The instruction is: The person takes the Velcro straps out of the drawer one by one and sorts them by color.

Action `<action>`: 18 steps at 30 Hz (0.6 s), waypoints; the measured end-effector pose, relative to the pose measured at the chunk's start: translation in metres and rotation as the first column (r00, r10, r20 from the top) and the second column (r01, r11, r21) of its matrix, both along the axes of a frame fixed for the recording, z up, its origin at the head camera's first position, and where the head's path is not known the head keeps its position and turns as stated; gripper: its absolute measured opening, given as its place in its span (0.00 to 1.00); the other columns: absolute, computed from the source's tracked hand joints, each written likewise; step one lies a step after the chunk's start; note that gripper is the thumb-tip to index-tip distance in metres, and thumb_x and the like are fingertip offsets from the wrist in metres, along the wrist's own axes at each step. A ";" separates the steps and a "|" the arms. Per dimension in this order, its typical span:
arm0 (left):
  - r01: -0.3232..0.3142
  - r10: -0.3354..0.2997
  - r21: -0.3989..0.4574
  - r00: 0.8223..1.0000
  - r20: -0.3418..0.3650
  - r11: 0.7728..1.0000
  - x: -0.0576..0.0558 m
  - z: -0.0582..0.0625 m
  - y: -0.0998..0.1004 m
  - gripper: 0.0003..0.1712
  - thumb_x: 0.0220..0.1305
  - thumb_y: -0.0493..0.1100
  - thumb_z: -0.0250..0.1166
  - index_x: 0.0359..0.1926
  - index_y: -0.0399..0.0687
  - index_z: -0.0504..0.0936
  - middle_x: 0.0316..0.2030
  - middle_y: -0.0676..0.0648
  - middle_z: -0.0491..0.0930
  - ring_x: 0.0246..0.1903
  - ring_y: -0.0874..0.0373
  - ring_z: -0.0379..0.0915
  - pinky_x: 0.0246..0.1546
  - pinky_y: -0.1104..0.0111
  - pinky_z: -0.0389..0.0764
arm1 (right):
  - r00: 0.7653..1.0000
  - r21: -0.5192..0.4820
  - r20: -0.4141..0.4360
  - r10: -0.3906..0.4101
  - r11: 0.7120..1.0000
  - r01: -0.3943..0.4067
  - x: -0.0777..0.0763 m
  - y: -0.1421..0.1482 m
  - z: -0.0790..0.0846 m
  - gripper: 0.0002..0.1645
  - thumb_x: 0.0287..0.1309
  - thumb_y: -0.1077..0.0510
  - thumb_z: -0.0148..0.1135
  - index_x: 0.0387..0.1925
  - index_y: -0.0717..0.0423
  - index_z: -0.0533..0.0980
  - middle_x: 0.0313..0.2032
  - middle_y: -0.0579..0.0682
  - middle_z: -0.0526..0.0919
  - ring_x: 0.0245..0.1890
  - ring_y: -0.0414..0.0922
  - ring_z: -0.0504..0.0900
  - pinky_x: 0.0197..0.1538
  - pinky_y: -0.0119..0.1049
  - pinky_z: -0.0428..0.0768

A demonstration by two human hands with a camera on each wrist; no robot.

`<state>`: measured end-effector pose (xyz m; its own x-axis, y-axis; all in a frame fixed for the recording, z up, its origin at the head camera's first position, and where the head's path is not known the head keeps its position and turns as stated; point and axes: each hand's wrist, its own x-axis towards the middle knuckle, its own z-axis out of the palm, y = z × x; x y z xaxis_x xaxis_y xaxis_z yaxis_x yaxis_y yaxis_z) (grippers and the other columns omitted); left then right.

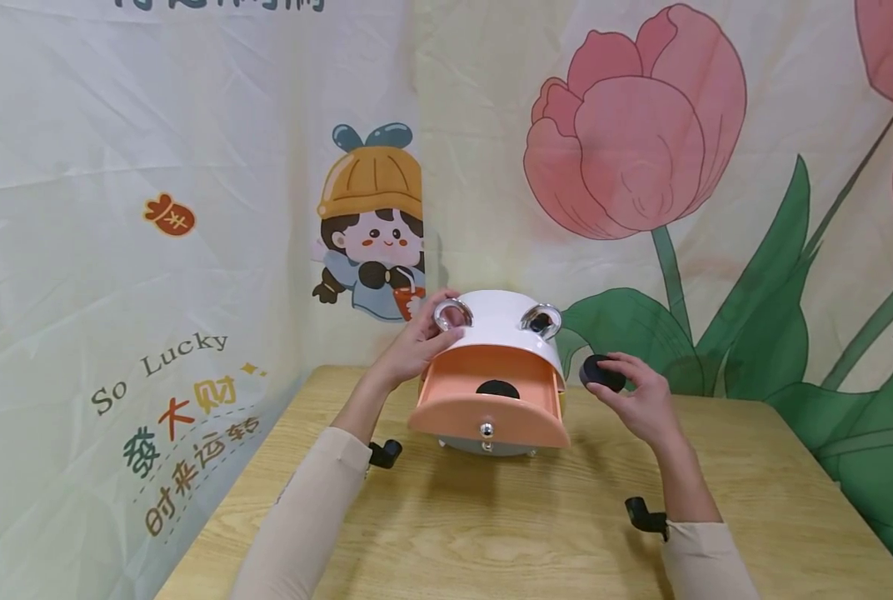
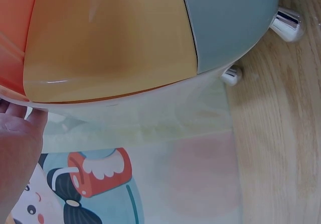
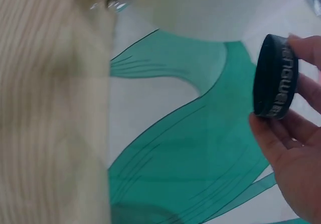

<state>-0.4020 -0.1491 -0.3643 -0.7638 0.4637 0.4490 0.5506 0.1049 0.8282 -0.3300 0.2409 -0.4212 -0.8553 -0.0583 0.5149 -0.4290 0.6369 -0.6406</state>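
Observation:
A small white storage box point(image 1: 497, 321) with two chrome ring ears stands on the table. Its upper orange drawer point(image 1: 489, 417) is pulled out, and a black round object point(image 1: 498, 388) lies inside. My left hand point(image 1: 416, 346) grips the box's upper left side by one ring, thumb on the front and fingers behind. To the right of the box, my right hand point(image 1: 637, 396) holds a black round lid point(image 3: 277, 77) above the table, pinched between thumb and fingers. Pale lettering runs around the lid's side. In the left wrist view, a yellow drawer point(image 2: 110, 43) and a grey-blue drawer point(image 2: 230, 23) show below the orange one.
The wooden table point(image 1: 544, 533) reaches back to a printed cloth point(image 1: 484, 167) with tulips and a cartoon figure. Short chrome feet point(image 2: 288, 25) lift the box off the table. Black wrist mounts point(image 1: 645, 514) stick out beside both sleeves.

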 end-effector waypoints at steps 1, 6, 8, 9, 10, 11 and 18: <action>0.001 -0.001 -0.001 1.000 -0.001 1.000 0.000 0.000 0.000 0.32 0.77 0.42 0.62 0.74 0.63 0.60 0.53 0.46 0.73 0.51 0.49 0.75 0.51 0.68 0.81 | 0.999 0.013 0.031 -0.015 1.000 0.015 -0.001 0.002 -0.003 0.27 0.63 0.52 0.74 0.60 0.61 0.81 0.68 0.65 0.75 0.67 0.68 0.73 0.59 0.63 0.80; -0.003 0.003 0.000 1.000 -0.002 1.000 0.000 0.000 0.000 0.31 0.77 0.43 0.62 0.73 0.66 0.61 0.54 0.45 0.73 0.51 0.47 0.75 0.51 0.66 0.81 | 0.989 0.083 0.124 -0.077 0.994 0.067 -0.008 0.011 -0.015 0.29 0.64 0.50 0.72 0.61 0.63 0.80 0.67 0.69 0.73 0.66 0.70 0.72 0.61 0.64 0.79; -0.006 0.006 0.001 1.000 0.002 1.000 0.000 0.000 0.000 0.31 0.77 0.43 0.62 0.73 0.66 0.61 0.54 0.45 0.73 0.51 0.47 0.75 0.51 0.67 0.81 | 0.985 0.101 0.147 -0.093 0.992 0.079 -0.011 0.015 -0.020 0.30 0.65 0.50 0.72 0.61 0.63 0.79 0.67 0.70 0.73 0.66 0.70 0.72 0.61 0.65 0.78; -0.006 0.006 0.001 1.000 0.003 1.000 0.001 0.000 0.000 0.32 0.77 0.42 0.62 0.74 0.66 0.61 0.54 0.45 0.73 0.52 0.47 0.75 0.51 0.67 0.81 | 0.982 0.104 0.161 -0.098 0.991 0.082 -0.013 0.017 -0.023 0.30 0.65 0.50 0.72 0.61 0.63 0.79 0.68 0.70 0.72 0.67 0.70 0.71 0.61 0.65 0.78; -0.008 0.008 0.001 1.000 0.004 1.000 0.001 0.000 0.000 0.32 0.77 0.42 0.62 0.74 0.65 0.61 0.54 0.45 0.73 0.52 0.47 0.75 0.52 0.67 0.81 | 0.980 0.110 0.170 -0.103 0.990 0.085 -0.014 0.019 -0.026 0.30 0.65 0.50 0.72 0.61 0.64 0.79 0.67 0.70 0.72 0.67 0.70 0.71 0.62 0.66 0.77; -0.011 0.011 0.000 1.000 0.006 1.000 0.001 0.000 0.000 0.32 0.77 0.42 0.62 0.74 0.64 0.60 0.55 0.46 0.73 0.52 0.48 0.75 0.52 0.67 0.81 | 0.978 0.116 0.178 -0.109 0.989 0.089 -0.016 0.021 -0.028 0.29 0.64 0.50 0.72 0.61 0.63 0.79 0.67 0.70 0.73 0.67 0.70 0.71 0.63 0.66 0.76; -0.020 0.020 -0.007 1.000 0.011 1.000 0.004 0.002 0.002 0.32 0.77 0.38 0.60 0.76 0.59 0.59 0.54 0.44 0.72 0.51 0.48 0.74 0.50 0.69 0.80 | 0.963 0.176 0.238 -0.127 0.981 0.086 -0.020 0.037 -0.046 0.29 0.63 0.52 0.74 0.59 0.65 0.80 0.63 0.70 0.77 0.64 0.69 0.74 0.64 0.67 0.74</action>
<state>-0.3976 -0.1476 -0.3623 -0.7779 0.4514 0.4371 0.5388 0.1212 0.8337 -0.3505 0.2777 -0.4674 -0.9602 -0.0250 0.2783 -0.1947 0.7744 -0.6020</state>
